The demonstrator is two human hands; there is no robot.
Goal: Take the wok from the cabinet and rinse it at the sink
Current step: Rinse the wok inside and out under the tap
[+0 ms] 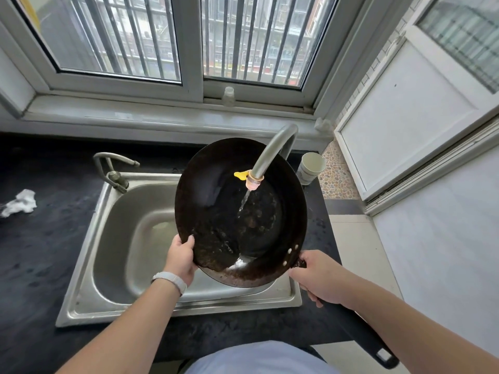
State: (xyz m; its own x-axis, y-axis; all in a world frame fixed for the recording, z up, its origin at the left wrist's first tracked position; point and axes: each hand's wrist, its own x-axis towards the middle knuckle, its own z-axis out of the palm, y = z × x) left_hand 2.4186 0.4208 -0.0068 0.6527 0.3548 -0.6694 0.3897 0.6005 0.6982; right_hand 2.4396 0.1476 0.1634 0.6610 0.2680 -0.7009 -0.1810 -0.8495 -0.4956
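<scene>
A large black wok (216, 206) hangs tilted over the right side of the steel sink (113, 238). Water runs from the grey tap (270, 155) into the wok and pools near its lower rim. My left hand (182, 259) grips the wok's left rim, thumb on the inside. My right hand (321, 276) is closed around the base of the wok's long black handle (378, 349), which runs down to the right past my wrist. The wok's inside is stained and wet.
A second, smaller tap (113, 168) stands at the sink's back left corner. A white cup (310, 167) sits on the black counter right of the wok. A crumpled white cloth (19, 202) lies at far left. The window sill holds a small bottle (229, 96).
</scene>
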